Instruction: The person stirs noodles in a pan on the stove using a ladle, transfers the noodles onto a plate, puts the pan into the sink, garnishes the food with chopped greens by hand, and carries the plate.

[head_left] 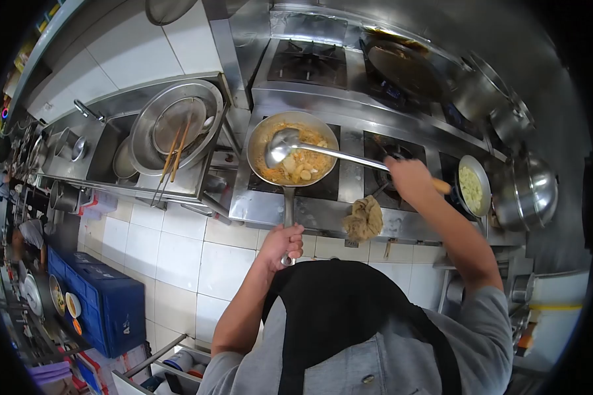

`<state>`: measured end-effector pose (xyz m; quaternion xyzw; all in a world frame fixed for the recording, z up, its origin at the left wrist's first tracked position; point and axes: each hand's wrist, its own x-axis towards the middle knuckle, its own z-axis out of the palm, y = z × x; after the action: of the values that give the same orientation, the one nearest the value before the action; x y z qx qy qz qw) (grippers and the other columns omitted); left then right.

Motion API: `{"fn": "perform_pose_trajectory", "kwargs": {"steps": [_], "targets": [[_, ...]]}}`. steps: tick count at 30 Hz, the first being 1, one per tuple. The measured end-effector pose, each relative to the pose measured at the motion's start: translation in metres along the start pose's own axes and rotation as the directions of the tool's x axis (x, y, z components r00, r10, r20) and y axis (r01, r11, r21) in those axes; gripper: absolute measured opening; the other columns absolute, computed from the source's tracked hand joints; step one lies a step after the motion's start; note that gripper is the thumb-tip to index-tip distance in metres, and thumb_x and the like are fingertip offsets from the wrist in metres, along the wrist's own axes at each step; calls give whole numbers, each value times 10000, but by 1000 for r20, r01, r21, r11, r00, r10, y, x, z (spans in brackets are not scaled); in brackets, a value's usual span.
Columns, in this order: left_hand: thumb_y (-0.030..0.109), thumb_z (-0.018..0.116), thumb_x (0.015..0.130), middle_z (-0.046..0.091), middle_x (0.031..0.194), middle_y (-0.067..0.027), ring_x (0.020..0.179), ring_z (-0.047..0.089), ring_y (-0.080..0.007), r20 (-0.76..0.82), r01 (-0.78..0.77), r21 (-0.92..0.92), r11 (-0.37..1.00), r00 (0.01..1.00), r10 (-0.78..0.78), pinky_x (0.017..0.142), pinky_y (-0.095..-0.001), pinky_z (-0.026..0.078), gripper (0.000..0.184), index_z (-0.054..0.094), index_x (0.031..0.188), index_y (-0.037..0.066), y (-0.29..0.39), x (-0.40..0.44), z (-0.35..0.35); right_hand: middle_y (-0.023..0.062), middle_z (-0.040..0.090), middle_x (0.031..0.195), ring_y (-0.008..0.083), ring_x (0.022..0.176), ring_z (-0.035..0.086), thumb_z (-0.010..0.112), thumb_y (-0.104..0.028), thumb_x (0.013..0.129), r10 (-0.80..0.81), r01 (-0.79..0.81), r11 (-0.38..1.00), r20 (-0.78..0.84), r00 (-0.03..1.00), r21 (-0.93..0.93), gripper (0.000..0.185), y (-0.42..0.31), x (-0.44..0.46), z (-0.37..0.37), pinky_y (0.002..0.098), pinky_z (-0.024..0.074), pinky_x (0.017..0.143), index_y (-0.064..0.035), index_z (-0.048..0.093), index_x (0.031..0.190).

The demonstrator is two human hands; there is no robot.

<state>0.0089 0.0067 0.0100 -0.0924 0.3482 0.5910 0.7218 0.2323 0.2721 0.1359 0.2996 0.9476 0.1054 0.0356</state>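
Observation:
My left hand (282,246) is closed round the handle of a frying pan (288,204) on the stove. Orange-brown food with pale round pieces (303,172) covers the pan's bottom. In my right hand (408,176) is a long metal ladle (349,157) with a wooden handle end (441,186). The ladle's bowl (282,148) lies over the food inside the pan, on its left side. A crumpled brown cloth (364,218) rests on the stove's front edge between my two hands.
Right of my right hand, a second pan (473,187) holds chopped pale-green food. Steel bowls (526,191) and pots (481,92) line the far right. At left, a sink counter carries a large basin (176,128) with chopsticks (178,150) across it. A blue crate (105,299) stands on the floor.

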Motion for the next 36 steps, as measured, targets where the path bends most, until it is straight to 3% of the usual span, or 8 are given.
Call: {"fn": "perform_pose_trajectory", "kwargs": {"steps": [7,16,18,21,22,25,26,36], "targets": [[51,605,956,393,627,35,437,326,-57,14,-20,33,999,1000,19,374,-241,265,192,422,954,109,0,0,-1,186,684,814,384,802,683,634,-91,797,215,-223,974,160,963,37,149,18,-64,-39,496,536,723,-66,608,941],[93,588,975,387,625,41,444,342,-52,7,-18,66,998,1000,17,368,-238,298,167,443,893,111,-1,0,2,248,657,940,443,967,619,626,-103,784,279,-393,761,287,916,516,195,-11,-62,33,514,491,837,-1,607,950],[94,584,978,384,625,42,446,341,-52,5,-14,71,997,1000,13,368,-237,297,168,441,891,112,-2,1,2,288,627,835,474,871,620,580,-66,757,316,-286,722,68,946,631,175,-20,-51,55,512,474,764,29,606,901],[95,574,984,376,626,46,449,337,-51,-2,-18,90,996,1000,18,369,-237,296,170,437,885,113,0,-2,7,297,630,852,478,869,621,574,-65,761,341,-260,665,25,940,700,176,-22,-41,104,508,476,758,43,614,895],[96,569,988,370,626,49,450,334,-50,-10,-19,91,996,1000,20,370,-236,296,172,436,881,114,0,-2,9,291,632,836,462,817,628,586,-80,778,292,-373,597,240,926,710,167,-26,-40,79,478,484,717,47,613,883],[143,539,1016,376,621,41,439,356,-50,-9,-19,114,993,1000,20,370,-228,309,201,470,832,102,-1,-1,6,261,627,787,406,738,627,598,-101,797,271,-384,644,273,923,662,161,-34,-66,74,438,482,681,40,615,874],[143,539,1016,376,621,41,439,356,-50,-11,-19,109,994,1000,20,370,-228,309,201,470,832,102,-1,-1,5,281,637,834,455,824,622,583,-82,780,251,-483,567,419,873,667,169,-40,-73,38,483,475,721,45,627,882],[112,549,1002,359,618,47,445,336,-56,-1,7,74,997,1000,-7,369,-241,308,178,449,856,119,2,-2,8,266,651,860,440,855,628,579,-104,781,288,-505,561,417,862,656,205,-51,-96,30,491,478,763,18,645,931]]}}
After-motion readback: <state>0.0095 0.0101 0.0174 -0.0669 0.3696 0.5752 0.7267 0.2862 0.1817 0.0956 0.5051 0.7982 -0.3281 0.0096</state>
